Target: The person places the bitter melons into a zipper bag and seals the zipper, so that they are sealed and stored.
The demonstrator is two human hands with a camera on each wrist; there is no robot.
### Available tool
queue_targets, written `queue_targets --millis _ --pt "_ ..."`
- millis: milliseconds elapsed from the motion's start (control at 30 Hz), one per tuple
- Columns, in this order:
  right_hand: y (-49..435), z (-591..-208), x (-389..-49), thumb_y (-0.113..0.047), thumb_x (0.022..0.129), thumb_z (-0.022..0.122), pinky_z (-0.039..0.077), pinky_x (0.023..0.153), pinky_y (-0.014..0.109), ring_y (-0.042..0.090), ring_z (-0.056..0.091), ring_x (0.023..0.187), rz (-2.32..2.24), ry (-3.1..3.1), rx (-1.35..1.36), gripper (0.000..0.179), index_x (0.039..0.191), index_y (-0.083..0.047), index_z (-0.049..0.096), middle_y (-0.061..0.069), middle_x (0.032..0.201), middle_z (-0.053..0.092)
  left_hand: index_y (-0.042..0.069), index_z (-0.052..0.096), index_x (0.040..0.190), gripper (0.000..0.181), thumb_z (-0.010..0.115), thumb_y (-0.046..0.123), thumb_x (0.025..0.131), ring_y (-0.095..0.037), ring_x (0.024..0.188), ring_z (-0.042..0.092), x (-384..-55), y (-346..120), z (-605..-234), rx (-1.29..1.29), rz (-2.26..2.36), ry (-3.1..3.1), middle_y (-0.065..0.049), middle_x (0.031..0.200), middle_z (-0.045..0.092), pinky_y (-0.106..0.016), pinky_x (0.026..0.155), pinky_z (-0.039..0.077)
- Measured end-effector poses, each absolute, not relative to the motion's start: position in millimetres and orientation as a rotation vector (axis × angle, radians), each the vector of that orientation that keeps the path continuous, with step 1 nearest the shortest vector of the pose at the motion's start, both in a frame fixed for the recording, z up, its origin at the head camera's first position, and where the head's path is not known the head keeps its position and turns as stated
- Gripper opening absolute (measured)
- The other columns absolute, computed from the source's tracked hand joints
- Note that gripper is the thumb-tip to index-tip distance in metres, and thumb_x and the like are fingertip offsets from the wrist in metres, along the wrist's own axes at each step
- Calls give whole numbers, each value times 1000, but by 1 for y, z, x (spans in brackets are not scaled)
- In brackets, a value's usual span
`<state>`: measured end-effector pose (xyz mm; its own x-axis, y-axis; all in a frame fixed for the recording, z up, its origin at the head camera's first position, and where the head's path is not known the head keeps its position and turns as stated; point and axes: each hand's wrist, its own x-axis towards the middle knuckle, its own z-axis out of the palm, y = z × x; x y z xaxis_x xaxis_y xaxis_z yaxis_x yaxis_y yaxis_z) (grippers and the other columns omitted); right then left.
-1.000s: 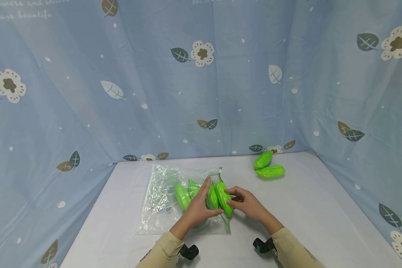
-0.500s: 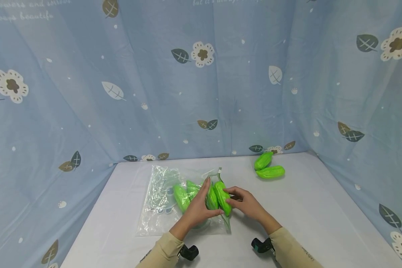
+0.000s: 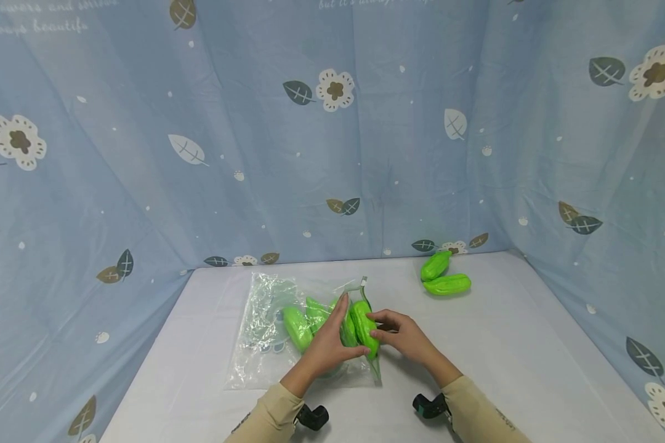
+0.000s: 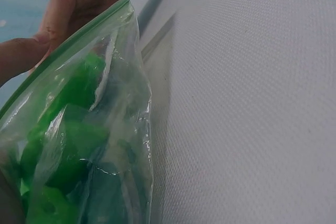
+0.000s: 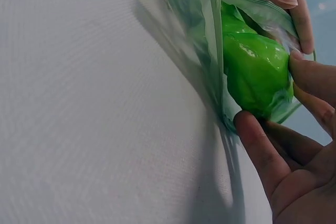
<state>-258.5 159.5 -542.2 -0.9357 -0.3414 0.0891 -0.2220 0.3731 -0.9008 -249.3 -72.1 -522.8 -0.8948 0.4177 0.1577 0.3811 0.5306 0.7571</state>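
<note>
A clear zip bag with a green zip strip lies on the table, its mouth facing right. Inside it are several bright green ridged vegetables that look like bitter melons. My left hand holds the bag at its mouth, thumb near the green strip; its fingers partly hide the contents. With fingertips and thumb, my right hand grips another bitter melon at the opening. In the right wrist view that bitter melon sits between the strips of the mouth. The left wrist view shows green shapes through the film.
Two more bitter melons, one slanted and one lying sideways, rest at the back right of the white table. A blue patterned curtain stands behind and at both sides.
My right hand has moved slightly left, pushing its bitter melon further into the bag's mouth. The bitter melons inside have shifted left. My left hand has stayed in place.
</note>
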Motion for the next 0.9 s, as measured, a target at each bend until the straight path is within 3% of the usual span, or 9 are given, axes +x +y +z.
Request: queue_targets --millis 400,700,900 --pt "156 -543 -259 -30 96 72 56 95 38 25 65 116 -1621 2496 -546 39 133 -17 66 3 134 65 14 9 165 120 86 46 80 -37 151 25 -249 -72 -525 713 1340 2714 -12 169 13 -58 117 31" --pt "152 -546 -264 -26 96 72 59 88 41 34 66 113 -1613 2491 -586 39 133 -14 66 13 139 61 16 7 165 119 85 46 81 -38 150 26 -250 -72 -527 718 1353 2714 -13 169 13 -59 116 32" --pt "149 -546 -265 -27 96 73 58 89 41 31 67 112 -1582 2520 -558 39 132 -16 66 10 139 62 16 7 166 118 84 48 82 -38 150 27 -251 -72 -528 707 1348 2714 -12 169 14 -59 115 33"
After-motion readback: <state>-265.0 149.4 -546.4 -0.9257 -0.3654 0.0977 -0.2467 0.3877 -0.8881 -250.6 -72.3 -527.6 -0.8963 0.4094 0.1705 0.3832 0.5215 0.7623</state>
